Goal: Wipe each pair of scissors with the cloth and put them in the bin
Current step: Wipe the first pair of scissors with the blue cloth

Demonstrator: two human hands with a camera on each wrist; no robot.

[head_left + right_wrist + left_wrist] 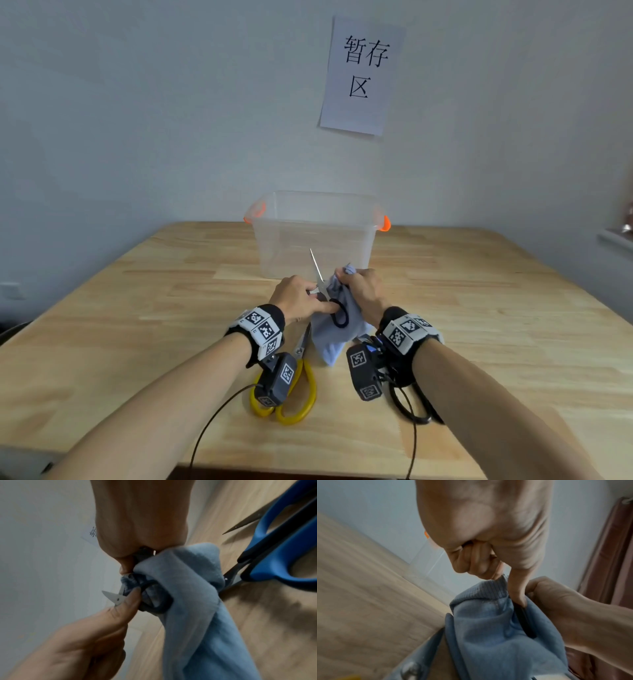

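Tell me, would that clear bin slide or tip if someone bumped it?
Probably slide. The bin looks like thin plastic with nothing visible inside, so likely light, and the table it stands on looks smooth. Tipping seems less likely: it sits flat on a broad base. Its walls might flex under a squeeze.

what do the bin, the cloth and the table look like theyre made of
Bin: clear plastic, it seems; the wall and table show through its sides, and it has orange handles.
Cloth: soft blue fabric, probably fleece or microfibre; it has a matte nap and drapes in folds.
Table: light wood, likely jointed boards; grain and plank seams show, with a low sheen.
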